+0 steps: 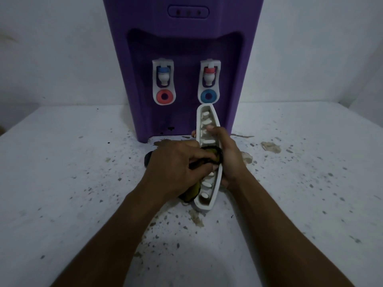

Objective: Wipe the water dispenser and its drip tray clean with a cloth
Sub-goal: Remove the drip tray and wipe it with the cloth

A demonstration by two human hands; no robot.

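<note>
Speckled white tabletop [62, 183] at 6 o'clock of the purple water dispenser [182, 59]: right hand [226, 154] clamps the light, stiff drip tray [207, 121] mid-length, left hand [176, 162] bunching a soft cloth [191, 193] against it.

Dim light, plain white wall [62, 48], white speckled, stained countertop [62, 172].

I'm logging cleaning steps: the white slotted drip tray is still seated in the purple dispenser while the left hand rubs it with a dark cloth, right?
Not quite. The head view shows the white slotted drip tray out of the purple dispenser, held by the right hand above the speckled table. The left hand does rub it with the dark cloth.
</note>
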